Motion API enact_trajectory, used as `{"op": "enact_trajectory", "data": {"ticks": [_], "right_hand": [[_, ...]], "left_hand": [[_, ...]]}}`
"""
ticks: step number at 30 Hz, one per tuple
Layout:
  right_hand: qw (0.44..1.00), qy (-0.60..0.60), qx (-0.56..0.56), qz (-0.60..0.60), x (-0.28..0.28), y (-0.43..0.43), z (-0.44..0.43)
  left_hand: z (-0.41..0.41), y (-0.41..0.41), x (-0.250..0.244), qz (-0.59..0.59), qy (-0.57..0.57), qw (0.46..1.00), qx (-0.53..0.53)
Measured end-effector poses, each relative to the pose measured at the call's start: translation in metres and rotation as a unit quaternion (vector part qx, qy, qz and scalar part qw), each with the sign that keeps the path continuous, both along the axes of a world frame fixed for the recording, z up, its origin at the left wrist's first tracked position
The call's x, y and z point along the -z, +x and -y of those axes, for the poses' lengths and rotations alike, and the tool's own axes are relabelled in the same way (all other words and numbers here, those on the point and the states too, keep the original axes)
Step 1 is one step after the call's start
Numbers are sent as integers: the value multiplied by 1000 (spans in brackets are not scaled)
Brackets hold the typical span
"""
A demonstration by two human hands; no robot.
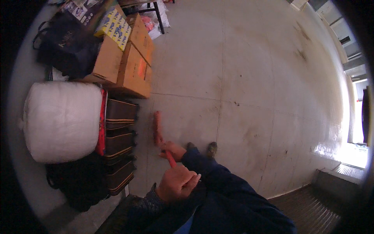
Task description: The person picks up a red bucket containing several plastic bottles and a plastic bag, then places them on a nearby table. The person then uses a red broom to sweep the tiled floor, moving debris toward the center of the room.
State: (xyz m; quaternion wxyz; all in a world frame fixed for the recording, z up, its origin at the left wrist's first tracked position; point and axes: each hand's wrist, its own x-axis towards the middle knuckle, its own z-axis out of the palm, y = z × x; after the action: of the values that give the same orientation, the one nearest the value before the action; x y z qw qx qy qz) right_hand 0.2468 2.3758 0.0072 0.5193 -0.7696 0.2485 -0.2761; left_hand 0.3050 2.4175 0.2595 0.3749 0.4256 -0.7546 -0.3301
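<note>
Both of my hands grip the red handle (171, 158) of what looks like a broom. Its reddish, blurred head (157, 127) is by the floor, left of my feet. My left hand (178, 182) closes round the upper end of the handle, nearer the camera. A small pale spot shows at its fingertips; I cannot tell what it is. Lower down, my right hand (172, 150) is wrapped round the handle close to the head.
To the left stand stacked brown cases with tan trim (119, 143), a large white wrapped bundle (62, 121) and black bags (77, 181). Cardboard boxes (134, 70) stand farther ahead, near a dark-legged table (159, 17). A step (336, 181) lies at the lower right, by a bright opening.
</note>
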Motion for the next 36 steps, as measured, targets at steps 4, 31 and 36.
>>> {"op": "enact_trajectory", "data": {"ticks": [4, 31, 36], "right_hand": [[996, -12, 8, -85, -25, -68, 16], [999, 41, -25, -10, -70, -113, 2], [986, 61, -13, -157, -41, -171, -16]], "left_hand": [[7, -5, -7, -49, 5, 998, 34], [-20, -66, -58, -28, -49, 995, -78], [-42, -73, -27, -47, 96, 985, -139]]}}
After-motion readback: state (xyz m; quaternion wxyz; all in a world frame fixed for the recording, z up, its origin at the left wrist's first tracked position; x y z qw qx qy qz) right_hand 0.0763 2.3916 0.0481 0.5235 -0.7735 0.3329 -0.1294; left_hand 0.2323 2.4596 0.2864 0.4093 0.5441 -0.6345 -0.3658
